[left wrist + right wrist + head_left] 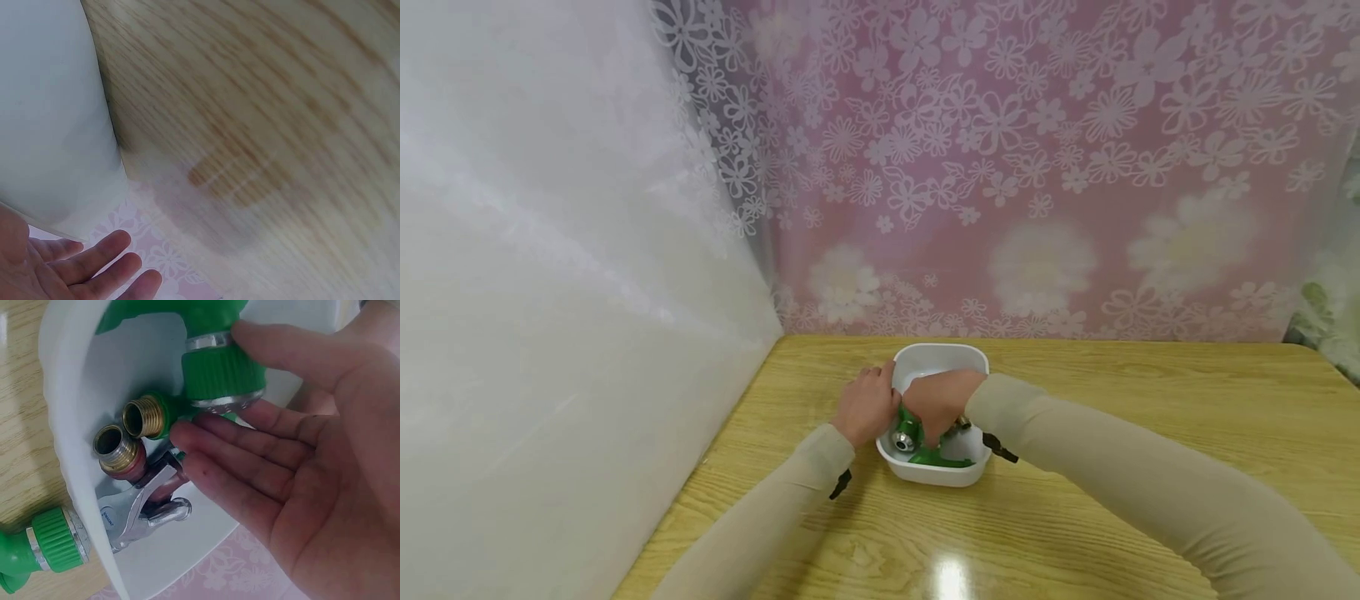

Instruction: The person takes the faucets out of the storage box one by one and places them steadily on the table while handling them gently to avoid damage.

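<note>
A white basin stands on the wooden table and holds green spray nozzles. At its left rim is my left hand; in the left wrist view its fingers are loosely extended beside the basin wall. Inside the basin, my right hand pinches a green spray nozzle, thumb against its collar and a finger passing behind its face. Just under those fingers lie a brass threaded fitting, a second threaded fitting with a dark red collar, and a silver lever.
Another green spray nozzle shows beyond the basin's rim in the right wrist view. A pink floral curtain hangs behind the table. A white sheet borders the left side.
</note>
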Action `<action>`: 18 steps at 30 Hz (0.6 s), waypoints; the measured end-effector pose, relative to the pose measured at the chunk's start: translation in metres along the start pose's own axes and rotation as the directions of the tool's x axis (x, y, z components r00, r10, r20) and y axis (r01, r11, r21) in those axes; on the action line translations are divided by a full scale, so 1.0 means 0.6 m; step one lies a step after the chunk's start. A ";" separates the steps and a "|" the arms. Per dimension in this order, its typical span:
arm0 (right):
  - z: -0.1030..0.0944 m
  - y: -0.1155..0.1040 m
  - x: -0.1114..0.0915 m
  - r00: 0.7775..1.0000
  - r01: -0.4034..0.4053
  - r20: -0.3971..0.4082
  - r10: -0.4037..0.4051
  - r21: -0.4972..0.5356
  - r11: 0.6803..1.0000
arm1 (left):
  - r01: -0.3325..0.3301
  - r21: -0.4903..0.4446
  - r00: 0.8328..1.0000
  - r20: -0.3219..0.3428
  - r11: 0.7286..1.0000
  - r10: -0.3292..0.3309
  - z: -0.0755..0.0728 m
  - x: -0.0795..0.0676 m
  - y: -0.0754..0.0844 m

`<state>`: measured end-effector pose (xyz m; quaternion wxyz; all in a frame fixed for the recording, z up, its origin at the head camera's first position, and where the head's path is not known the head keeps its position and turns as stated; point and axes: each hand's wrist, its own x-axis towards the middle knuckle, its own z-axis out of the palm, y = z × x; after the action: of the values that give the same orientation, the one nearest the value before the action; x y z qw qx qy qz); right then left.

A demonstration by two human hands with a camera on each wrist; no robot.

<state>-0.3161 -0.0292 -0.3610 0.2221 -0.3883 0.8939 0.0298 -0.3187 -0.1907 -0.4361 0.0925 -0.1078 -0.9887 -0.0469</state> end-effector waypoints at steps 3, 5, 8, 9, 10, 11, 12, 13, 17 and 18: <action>-0.002 0.001 -0.003 1.000 0.015 -0.002 -0.015 0.001 1.000 | 0.003 -0.002 1.000 0.001 1.000 -0.003 0.002 0.001 -0.001; -0.003 0.001 -0.005 1.000 0.021 0.002 -0.021 0.001 1.000 | 0.007 -0.005 1.000 0.002 1.000 -0.007 0.002 0.002 -0.001; -0.004 0.001 -0.009 0.999 0.032 0.004 -0.032 -0.009 0.999 | -0.003 -0.009 1.000 -0.007 1.000 0.003 0.002 0.001 -0.001; -0.004 0.001 -0.011 0.999 0.038 0.005 -0.038 -0.010 0.999 | -0.005 -0.012 1.000 -0.006 1.000 0.005 0.001 0.000 0.000; -0.004 0.001 -0.012 0.999 0.043 0.004 -0.043 -0.011 0.999 | -0.009 -0.011 1.000 -0.007 1.000 0.009 0.000 -0.001 0.000; -0.005 0.001 -0.014 0.999 0.047 0.004 -0.046 -0.011 0.999 | -0.013 -0.009 1.000 -0.007 1.000 0.013 0.000 -0.002 0.000; -0.005 0.001 -0.016 0.999 0.049 0.003 -0.049 -0.013 0.999 | -0.018 -0.009 1.000 -0.007 1.000 0.018 -0.001 -0.002 0.000; -0.004 0.001 -0.018 0.999 0.052 0.004 -0.052 -0.009 0.999 | -0.021 -0.011 1.000 -0.007 1.000 0.021 -0.001 -0.003 0.000; -0.003 0.000 -0.023 0.998 0.052 0.020 -0.052 0.001 0.999 | -0.032 -0.022 0.999 -0.011 0.999 0.031 -0.001 -0.004 -0.001; -0.002 -0.001 -0.024 0.998 0.054 0.027 -0.054 0.002 0.999 | -0.031 -0.026 0.999 -0.012 0.999 0.031 -0.001 -0.004 -0.001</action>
<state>-0.3077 -0.0201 -0.3538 0.2351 -0.4118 0.8800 0.0283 -0.3165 -0.1916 -0.4358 0.0975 -0.1241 -0.9857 -0.0592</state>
